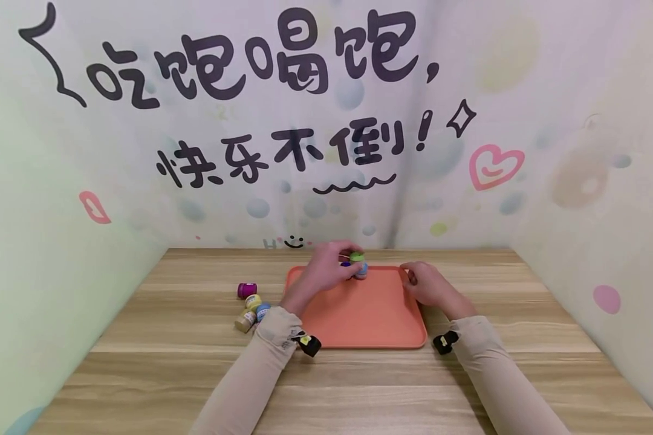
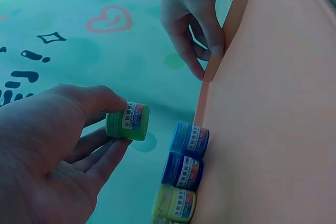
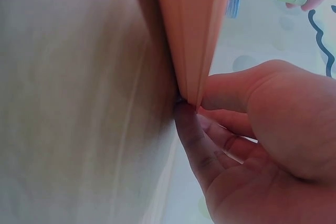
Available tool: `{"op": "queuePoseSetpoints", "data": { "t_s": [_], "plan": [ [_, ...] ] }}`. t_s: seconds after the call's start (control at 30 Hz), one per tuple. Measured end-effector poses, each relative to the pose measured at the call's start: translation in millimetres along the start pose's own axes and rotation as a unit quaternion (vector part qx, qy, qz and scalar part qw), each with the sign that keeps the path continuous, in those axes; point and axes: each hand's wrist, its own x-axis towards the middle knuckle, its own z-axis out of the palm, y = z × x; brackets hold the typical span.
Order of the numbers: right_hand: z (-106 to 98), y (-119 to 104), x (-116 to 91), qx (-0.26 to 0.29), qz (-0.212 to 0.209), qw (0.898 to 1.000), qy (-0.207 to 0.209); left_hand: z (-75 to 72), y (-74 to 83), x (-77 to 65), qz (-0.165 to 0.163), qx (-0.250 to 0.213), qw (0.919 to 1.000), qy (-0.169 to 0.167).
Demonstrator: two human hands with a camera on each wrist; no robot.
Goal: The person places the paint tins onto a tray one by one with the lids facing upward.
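My left hand (image 1: 332, 266) pinches a small green paint jar (image 2: 127, 121) between thumb and fingers, above the far edge of an orange tray (image 1: 370, 314). In the left wrist view a light blue jar (image 2: 189, 140), a dark blue jar (image 2: 182, 171) and a yellow jar (image 2: 175, 203) stand in a row along that edge on the tray. At the tray's far right corner, my right hand (image 1: 428, 283) grips the rim (image 3: 193, 40), with the thumb on one side and a fingertip under the other.
Left of the tray, on the wooden table (image 1: 185, 374), lies a group of jars: a purple jar (image 1: 247, 290), a yellow one, a blue one and a tan jar (image 1: 245, 321). My left sleeve partly covers this group. A printed backdrop (image 1: 223, 217) rises behind the table.
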Motion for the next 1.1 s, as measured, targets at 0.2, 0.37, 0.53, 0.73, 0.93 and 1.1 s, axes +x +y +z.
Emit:
{"op": "queuePoseSetpoints", "data": {
  "t_s": [0.2,0.37,0.53,0.73,0.93,1.1],
  "plan": [
    [0,0,0,-0.003,0.0,1.0,-0.002,10.4,-0.2,4.6,0.002,-0.011,0.9999,0.005],
    [0,0,0,-0.004,0.001,1.0,-0.001,16.6,-0.8,7.8,-0.005,0.001,0.9999,0.013],
    [1,1,0,-0.005,0.004,1.0,-0.005,21.3,-2.8,11.7,-0.006,-0.004,0.9999,0.014],
    [3,2,4,-0.007,0.004,1.0,-0.008,25.3,-10.3,15.9,0.007,-0.006,0.9999,0.014],
    [2,0,4,-0.001,0.01,1.0,-0.011,30.3,-16.0,19.8,0.02,-0.002,0.9997,0.013],
    [1,1,2,-0.008,0.01,1.0,-0.006,34.6,-14.9,22.3,0.033,0.015,0.9993,0.013]
  ]
}}
